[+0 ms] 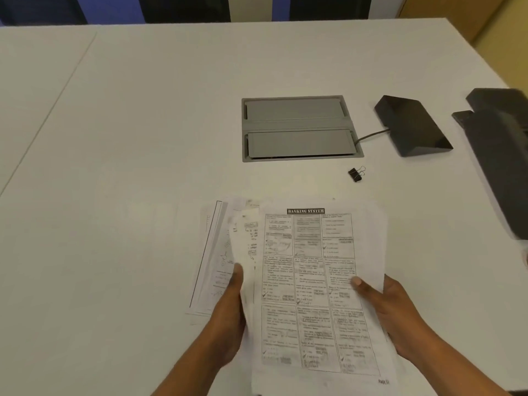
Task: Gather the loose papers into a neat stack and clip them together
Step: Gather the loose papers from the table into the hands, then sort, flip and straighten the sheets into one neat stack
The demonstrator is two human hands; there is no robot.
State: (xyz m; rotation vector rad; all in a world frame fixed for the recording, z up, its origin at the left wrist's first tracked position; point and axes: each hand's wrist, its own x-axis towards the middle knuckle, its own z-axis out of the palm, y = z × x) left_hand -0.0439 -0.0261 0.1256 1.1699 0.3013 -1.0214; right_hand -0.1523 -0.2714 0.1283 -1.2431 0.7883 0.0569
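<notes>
Head view. We see the right hand gripping the right edge of the papers: its thumb is pressed flat on the printed face of the top sheet, while the remaining fingers pass behind the sheets and are hidden, so we read a pinch on the papers. The left hand holds the left side of the same bundle, its fingers extended along the edge and closed against the sheets; we cannot tell how many sheets it holds.

The papers lie at the near centre of the white table, with their long axis running away from us. The top sheet, headed "BANKING SYSTEM" at its far end, leans slightly, its far end to the left. Further sheets fan out to the left, their edges unaligned; the leftmost appear to rest flat on the table.

A black binder clip lies on the table beyond the papers to the right, well apart from both hands, just in front of a grey cable hatch. A cable joins the hatch to a dark wedge-shaped device.

Motion blur softens the left hand and the body text. A dark object is cut off at the right border.
</notes>
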